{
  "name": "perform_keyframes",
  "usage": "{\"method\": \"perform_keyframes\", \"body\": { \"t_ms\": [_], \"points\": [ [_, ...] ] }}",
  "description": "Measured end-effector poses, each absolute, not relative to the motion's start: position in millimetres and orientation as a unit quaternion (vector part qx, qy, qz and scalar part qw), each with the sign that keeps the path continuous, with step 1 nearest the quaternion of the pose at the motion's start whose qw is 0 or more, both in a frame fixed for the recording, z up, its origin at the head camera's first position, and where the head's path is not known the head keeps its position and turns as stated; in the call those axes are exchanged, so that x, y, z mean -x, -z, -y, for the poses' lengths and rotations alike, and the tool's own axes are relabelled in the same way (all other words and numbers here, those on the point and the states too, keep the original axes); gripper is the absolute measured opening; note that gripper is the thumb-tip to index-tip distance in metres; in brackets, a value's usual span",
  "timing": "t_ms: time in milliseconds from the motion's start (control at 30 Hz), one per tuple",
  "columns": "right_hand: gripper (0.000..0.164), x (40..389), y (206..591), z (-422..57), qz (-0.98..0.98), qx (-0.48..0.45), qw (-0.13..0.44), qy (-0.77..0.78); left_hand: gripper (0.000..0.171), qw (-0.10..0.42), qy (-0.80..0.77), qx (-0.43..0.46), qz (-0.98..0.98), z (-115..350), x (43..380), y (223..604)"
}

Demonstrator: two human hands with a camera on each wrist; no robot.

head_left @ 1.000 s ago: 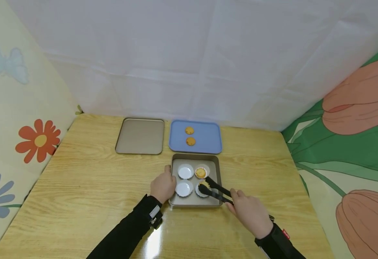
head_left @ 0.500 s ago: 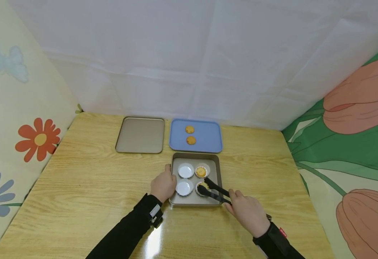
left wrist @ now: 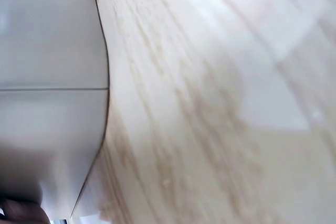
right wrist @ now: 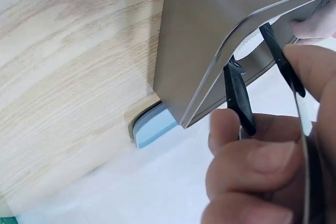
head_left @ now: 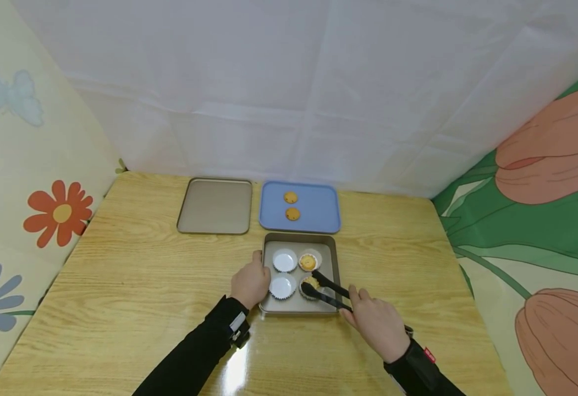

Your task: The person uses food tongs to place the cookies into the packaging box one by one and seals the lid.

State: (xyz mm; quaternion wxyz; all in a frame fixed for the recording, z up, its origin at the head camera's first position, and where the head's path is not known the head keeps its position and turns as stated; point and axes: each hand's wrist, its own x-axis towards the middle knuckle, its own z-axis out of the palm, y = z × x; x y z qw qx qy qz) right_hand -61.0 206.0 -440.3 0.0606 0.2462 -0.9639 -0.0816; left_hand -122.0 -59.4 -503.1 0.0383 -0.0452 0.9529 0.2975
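My left hand (head_left: 250, 283) grips the left wall of a deep metal baking pan (head_left: 289, 307). Its fingertips reach over the rim in the right wrist view. Black-tipped tongs (head_left: 332, 285) are held in my right hand (head_left: 379, 325), fingers and thumb curled round their arms. The spread tong tips lie over the pan's near right fluted white cup, on either side of a yellow tart (head_left: 312, 282) that they partly hide; contact cannot be made out. Another tart (head_left: 308, 262) sits in the far right cup. The two left cups, one far (head_left: 285, 260) and one near (head_left: 282, 286), hold nothing.
Behind the pan lies a blue tray (head_left: 318, 206) with two round cookies, one far (head_left: 291, 197) and one near (head_left: 292, 213). A shallow metal tray (head_left: 214, 206) stands to its left. A white cloth (head_left: 289, 110) hangs along the table's back edge.
The right hand and tongs have shifted slightly to the left, their tips staying over the near right cup. My left hand keeps its hold on the pan.
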Motion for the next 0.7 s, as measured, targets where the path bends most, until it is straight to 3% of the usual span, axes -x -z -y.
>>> {"method": "perform_keyframes", "body": {
  "t_ms": [700],
  "points": [
    [0.056,64.9,428.9,-205.8,0.962,-0.254,0.084,0.056,0.043,0.034,-0.296,0.046,-0.953,58.7,122.1,503.8]
  ]
}}
